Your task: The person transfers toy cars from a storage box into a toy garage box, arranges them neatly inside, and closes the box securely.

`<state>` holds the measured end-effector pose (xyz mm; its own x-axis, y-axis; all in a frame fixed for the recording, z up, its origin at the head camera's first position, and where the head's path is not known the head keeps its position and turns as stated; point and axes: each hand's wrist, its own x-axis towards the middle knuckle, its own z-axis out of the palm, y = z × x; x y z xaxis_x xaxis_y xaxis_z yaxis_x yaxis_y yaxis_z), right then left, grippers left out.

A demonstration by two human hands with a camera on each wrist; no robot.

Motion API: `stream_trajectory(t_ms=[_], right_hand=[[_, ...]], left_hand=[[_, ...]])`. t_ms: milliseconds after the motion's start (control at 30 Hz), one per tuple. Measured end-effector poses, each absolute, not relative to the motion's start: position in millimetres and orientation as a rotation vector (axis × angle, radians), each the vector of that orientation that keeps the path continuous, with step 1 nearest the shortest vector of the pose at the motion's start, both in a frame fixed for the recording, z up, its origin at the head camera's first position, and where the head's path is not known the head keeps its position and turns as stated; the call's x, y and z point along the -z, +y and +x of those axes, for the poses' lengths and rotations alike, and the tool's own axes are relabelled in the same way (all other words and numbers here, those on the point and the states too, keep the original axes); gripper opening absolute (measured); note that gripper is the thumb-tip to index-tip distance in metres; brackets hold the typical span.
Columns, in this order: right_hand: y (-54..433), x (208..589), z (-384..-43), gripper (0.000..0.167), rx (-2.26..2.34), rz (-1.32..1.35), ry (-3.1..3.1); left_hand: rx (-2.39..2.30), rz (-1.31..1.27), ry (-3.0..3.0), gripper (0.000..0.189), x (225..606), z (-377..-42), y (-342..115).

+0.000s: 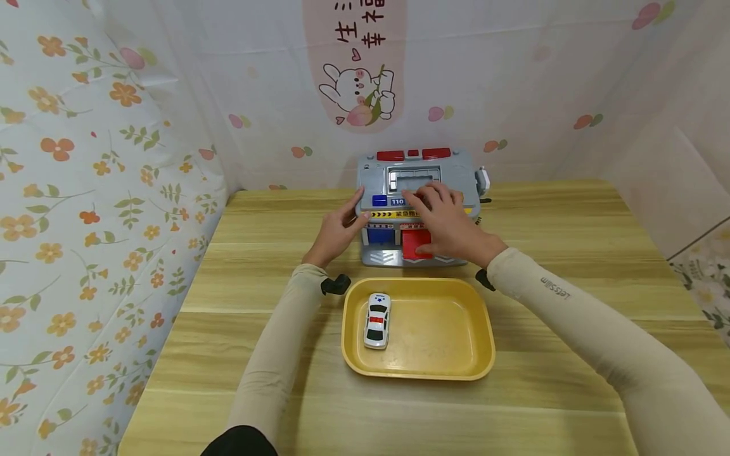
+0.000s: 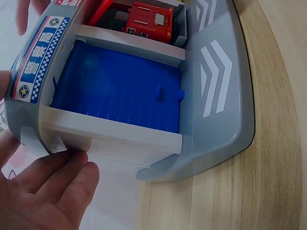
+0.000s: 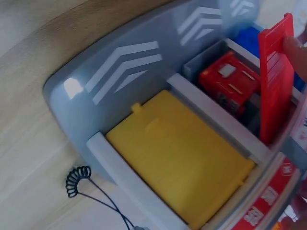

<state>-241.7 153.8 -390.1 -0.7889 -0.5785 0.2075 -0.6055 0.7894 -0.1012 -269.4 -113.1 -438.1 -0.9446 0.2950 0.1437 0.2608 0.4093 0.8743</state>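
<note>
A grey toy garage (image 1: 416, 166) stands at the back of the wooden table. My left hand (image 1: 339, 231) rests against its left side wall, fingers fairly straight (image 2: 48, 184). My right hand (image 1: 441, 218) lies spread over the garage's top. One fingertip (image 3: 296, 50) touches the raised red door (image 3: 276, 81). Behind that door sits a red toy vehicle (image 3: 230, 84) (image 2: 148, 19). The blue door (image 2: 120, 91) and the yellow door (image 3: 177, 163) are down. In front of the garage, a white toy police car (image 1: 377, 320) lies in a yellow tray (image 1: 419, 375).
Floral cloth hangs along the left and back of the table (image 1: 570, 253). A black coiled cord (image 3: 79, 179) lies on the wood by the garage's right side. The tray sits between my forearms, close to the garage ramp (image 2: 216, 81).
</note>
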Motion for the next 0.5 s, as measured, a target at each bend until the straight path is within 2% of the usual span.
stream_trajectory(t_ms=[200,500], right_hand=[[153,406,-253,0.117,-0.033,0.972,-2.658],[153,423,-268,0.105,0.157,0.968,-2.426]], left_hand=[[-1.609,0.522,2.614,0.059,438,-271,-115],[-1.615,0.5,2.603,0.06,438,-270,-114]])
